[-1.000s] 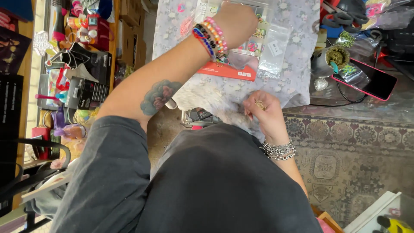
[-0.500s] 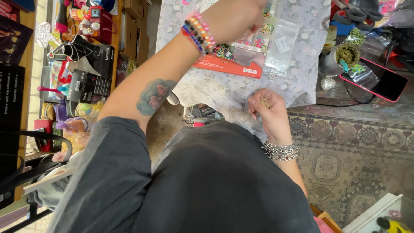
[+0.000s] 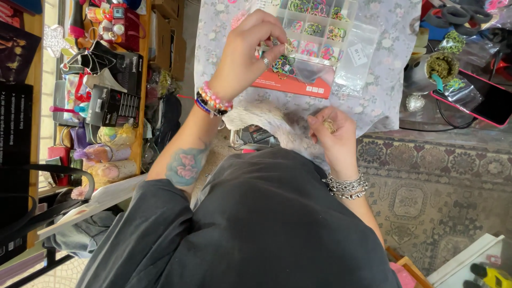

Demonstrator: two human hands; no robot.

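Left hand (image 3: pixel 246 50): fingertips pinched together over the clear compartment box (image 3: pixel 314 26), closed on a small coloured piece; too small to tell what kind. Box lies on the far part of the flowered cloth (image 3: pixel 384 90), its cells holding coloured loops. An orange-red flat pack (image 3: pixel 292 85) sits just under the box's near edge. A clear zip bag (image 3: pixel 356 64) lies to the right, touching the box. Beaded bracelets (image 3: pixel 213 101) on the left wrist.

Right hand (image 3: pixel 333 136): fingers curled in, nearer the body, closed on a small gold-coloured item (image 3: pixel 329 126). Metal chain bracelets (image 3: pixel 346 186) on that wrist. A phone in a pink case (image 3: pixel 488 101) lies far right, well apart.
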